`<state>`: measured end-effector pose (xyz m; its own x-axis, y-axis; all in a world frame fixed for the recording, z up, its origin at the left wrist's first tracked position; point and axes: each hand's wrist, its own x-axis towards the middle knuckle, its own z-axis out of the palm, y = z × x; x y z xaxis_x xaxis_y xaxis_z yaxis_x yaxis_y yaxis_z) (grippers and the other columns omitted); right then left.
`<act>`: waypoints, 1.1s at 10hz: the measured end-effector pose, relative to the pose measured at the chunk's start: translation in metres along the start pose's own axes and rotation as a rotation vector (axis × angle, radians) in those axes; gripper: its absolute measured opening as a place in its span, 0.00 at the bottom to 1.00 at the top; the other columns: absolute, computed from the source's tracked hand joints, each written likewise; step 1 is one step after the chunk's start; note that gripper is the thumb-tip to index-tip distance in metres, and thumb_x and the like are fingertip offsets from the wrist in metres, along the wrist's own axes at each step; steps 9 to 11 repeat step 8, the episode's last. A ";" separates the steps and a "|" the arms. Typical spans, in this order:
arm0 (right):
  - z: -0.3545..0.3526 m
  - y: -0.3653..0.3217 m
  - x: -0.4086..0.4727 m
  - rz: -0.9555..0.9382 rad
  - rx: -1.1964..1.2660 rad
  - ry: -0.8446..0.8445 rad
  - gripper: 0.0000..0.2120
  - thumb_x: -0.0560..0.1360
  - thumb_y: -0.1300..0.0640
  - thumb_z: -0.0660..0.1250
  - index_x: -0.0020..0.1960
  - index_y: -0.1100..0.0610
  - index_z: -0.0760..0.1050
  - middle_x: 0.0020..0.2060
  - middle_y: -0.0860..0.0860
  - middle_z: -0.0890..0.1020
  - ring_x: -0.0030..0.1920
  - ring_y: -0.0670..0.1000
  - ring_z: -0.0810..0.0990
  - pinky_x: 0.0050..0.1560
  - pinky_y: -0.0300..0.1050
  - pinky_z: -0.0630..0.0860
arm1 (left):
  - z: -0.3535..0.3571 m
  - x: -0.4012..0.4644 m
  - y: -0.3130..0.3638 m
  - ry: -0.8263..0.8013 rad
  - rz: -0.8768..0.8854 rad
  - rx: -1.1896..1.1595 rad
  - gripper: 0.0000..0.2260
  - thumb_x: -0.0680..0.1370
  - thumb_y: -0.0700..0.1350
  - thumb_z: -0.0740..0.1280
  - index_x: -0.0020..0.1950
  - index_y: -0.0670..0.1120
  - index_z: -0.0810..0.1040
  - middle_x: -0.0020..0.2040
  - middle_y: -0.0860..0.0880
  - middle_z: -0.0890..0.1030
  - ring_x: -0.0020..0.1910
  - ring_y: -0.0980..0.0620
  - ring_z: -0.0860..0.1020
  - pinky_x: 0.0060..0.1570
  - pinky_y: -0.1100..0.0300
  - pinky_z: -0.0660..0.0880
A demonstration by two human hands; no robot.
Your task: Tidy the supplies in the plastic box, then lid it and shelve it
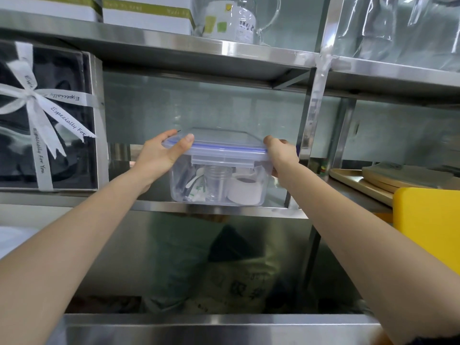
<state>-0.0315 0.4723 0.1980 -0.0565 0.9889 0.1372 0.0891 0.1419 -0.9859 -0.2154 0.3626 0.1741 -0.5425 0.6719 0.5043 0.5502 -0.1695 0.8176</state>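
Observation:
A clear plastic box [258, 174] stands on the steel shelf [159, 207], near its front edge. Its clear lid [219, 139] with a blue seal is on, the front clip folded down. Inside I see a white tape roll [242, 189], stacked clear cups [217, 181], a white spoon and some packets. My left hand [161, 151] grips the box's left end, thumb on the lid. My right hand [281, 153] grips the right end, fingers curled over the lid's corner.
A dark gift box [47, 115] with a white ribbon stands left of the plastic box. Wooden trays [361, 184] and a yellow board [428, 220] lie at the right. A shelf post [311, 120] rises just right of the box. Jugs and cartons fill the shelf above.

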 end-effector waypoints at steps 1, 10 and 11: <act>0.002 0.000 0.000 0.002 0.005 0.008 0.10 0.72 0.51 0.59 0.34 0.53 0.67 0.41 0.54 0.74 0.51 0.56 0.75 0.58 0.51 0.75 | 0.002 0.002 -0.002 0.012 0.006 -0.030 0.30 0.70 0.61 0.64 0.67 0.47 0.68 0.68 0.46 0.71 0.64 0.47 0.71 0.64 0.47 0.70; -0.019 -0.016 -0.023 -0.177 -0.336 -0.116 0.26 0.77 0.49 0.57 0.72 0.56 0.60 0.70 0.55 0.69 0.67 0.57 0.69 0.65 0.47 0.66 | -0.011 -0.008 0.036 0.013 0.237 0.550 0.31 0.74 0.57 0.62 0.72 0.43 0.58 0.75 0.42 0.59 0.73 0.44 0.58 0.71 0.47 0.58; -0.019 -0.016 -0.023 -0.177 -0.336 -0.116 0.26 0.77 0.49 0.57 0.72 0.56 0.60 0.70 0.55 0.69 0.67 0.57 0.69 0.65 0.47 0.66 | -0.011 -0.008 0.036 0.013 0.237 0.550 0.31 0.74 0.57 0.62 0.72 0.43 0.58 0.75 0.42 0.59 0.73 0.44 0.58 0.71 0.47 0.58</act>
